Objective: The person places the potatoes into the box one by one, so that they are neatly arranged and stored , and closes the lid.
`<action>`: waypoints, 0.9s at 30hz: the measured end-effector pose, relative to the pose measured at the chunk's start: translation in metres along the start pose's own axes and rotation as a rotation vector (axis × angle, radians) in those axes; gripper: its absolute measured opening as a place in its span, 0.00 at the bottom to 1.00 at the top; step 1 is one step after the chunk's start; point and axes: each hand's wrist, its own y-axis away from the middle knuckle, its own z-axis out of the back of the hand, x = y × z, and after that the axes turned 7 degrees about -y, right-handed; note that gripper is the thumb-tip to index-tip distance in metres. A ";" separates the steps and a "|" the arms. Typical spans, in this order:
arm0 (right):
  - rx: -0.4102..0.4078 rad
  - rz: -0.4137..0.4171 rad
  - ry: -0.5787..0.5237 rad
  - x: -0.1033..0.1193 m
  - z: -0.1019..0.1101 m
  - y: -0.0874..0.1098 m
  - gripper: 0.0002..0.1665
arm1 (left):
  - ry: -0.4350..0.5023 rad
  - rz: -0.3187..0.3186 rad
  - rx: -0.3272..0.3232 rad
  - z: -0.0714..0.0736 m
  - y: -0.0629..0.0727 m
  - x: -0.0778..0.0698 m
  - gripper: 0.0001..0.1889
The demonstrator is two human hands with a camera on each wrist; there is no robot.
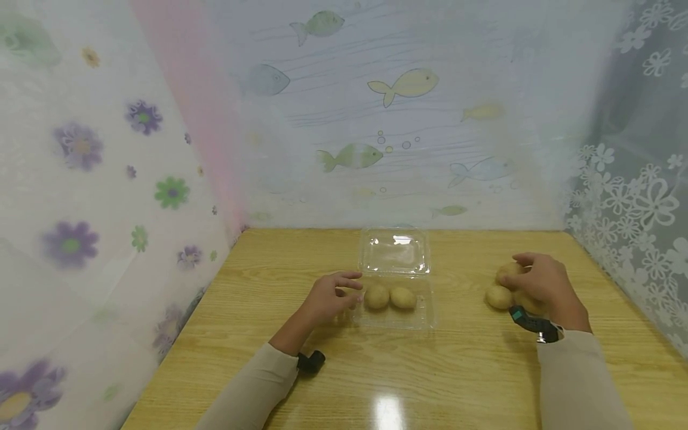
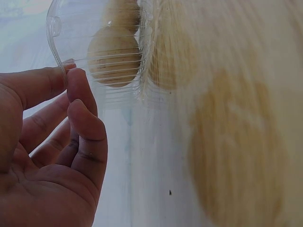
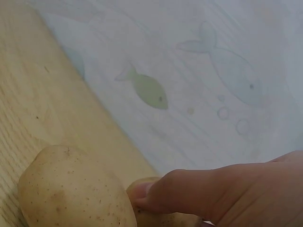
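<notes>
A clear plastic clamshell container [image 1: 395, 326] lies on the table with its lid [image 1: 395, 254] folded back. Two potatoes [image 1: 377, 297] sit side by side in its base. At the container's left side is my left hand [image 1: 328, 298]; the left wrist view shows its fingertips pinching the clear rim [image 2: 57, 59]. Off to the right, my right hand [image 1: 545, 280] grips the farthest potato [image 1: 505, 273] of a small group. In the right wrist view the thumb presses on that potato [image 3: 165, 219], beside a nearer potato [image 3: 71, 189]. Its other fingers are mostly hidden there.
Next to the gripped potato lie another potato [image 1: 498, 297] and one partly covered by the right hand [image 1: 529, 303]. The wood-grain table [image 1: 430, 382] is bounded by a fish-patterned back sheet [image 1: 301, 131] and flowered side sheets [image 1: 107, 197]. Both wrists carry black camera mounts [image 1: 312, 362].
</notes>
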 end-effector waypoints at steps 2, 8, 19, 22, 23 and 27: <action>-0.001 -0.002 -0.005 0.001 0.000 0.000 0.54 | 0.008 -0.003 0.001 0.000 0.000 0.001 0.16; -0.004 0.001 -0.009 0.006 0.001 0.000 0.55 | 0.021 0.004 0.002 0.001 0.000 0.002 0.16; -0.029 0.037 0.014 0.018 0.000 0.000 0.57 | 0.019 0.017 0.005 0.001 0.000 -0.001 0.16; -0.025 0.040 0.015 0.021 0.000 0.000 0.58 | 0.022 0.011 0.005 0.001 0.000 -0.001 0.16; -0.022 0.039 0.013 0.022 0.000 0.000 0.58 | 0.024 0.010 0.006 0.001 0.000 -0.001 0.16; -0.010 0.029 -0.002 0.027 0.000 0.000 0.58 | 0.023 0.013 0.003 0.001 0.000 0.000 0.17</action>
